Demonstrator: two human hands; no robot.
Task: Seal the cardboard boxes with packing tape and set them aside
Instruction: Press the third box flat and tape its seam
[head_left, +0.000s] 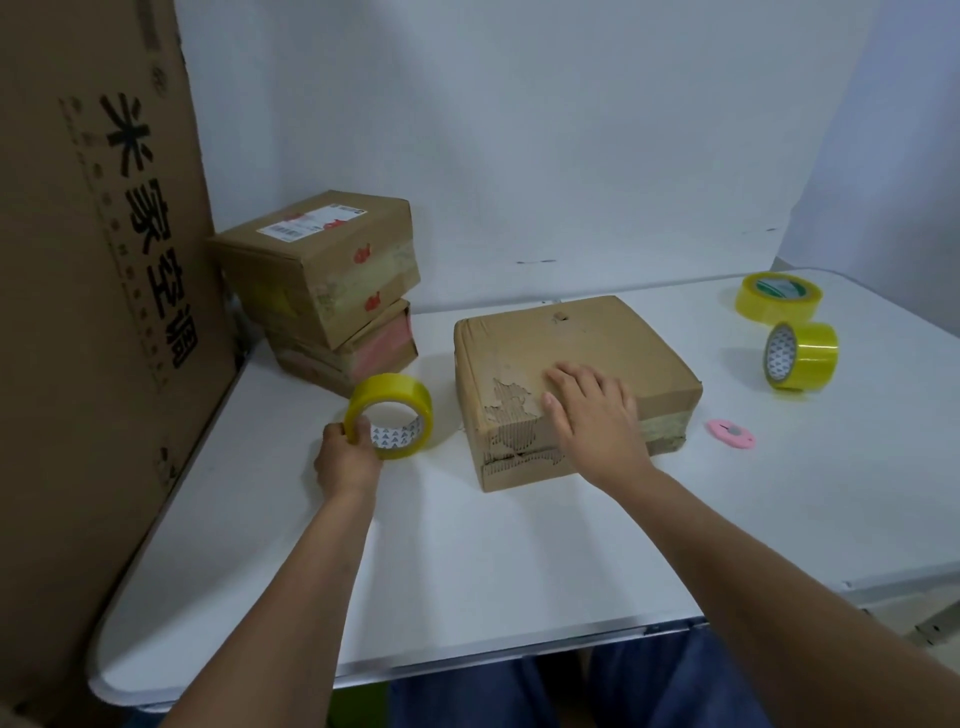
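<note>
- At far left a tall printed cardboard carton stands on edge against the table, filling that side of the view.
- Just right of it, two small cardboard boxes sit stacked at the back-left corner — by their old tape and labels they look already set aside, though that is a judgement.
- The left hand grips a yellow tape roll at its near rim, thumb through the core; the roll stands on edge beside the box in work.
- The flat cardboard box lies mid-table, its near-left corner torn to the corrugation. The right hand rests on it with fingers spread and straight, pressing it down.
- Step in hand, as I read it: steadying the box before taping. The next move calls for finding the tape's free end and bringing the roll over to the seam.
- Further right — a pink box cutter, then two spare yellow tape rolls.
- The table is white and smooth, set against a plain pale wall.
</note>
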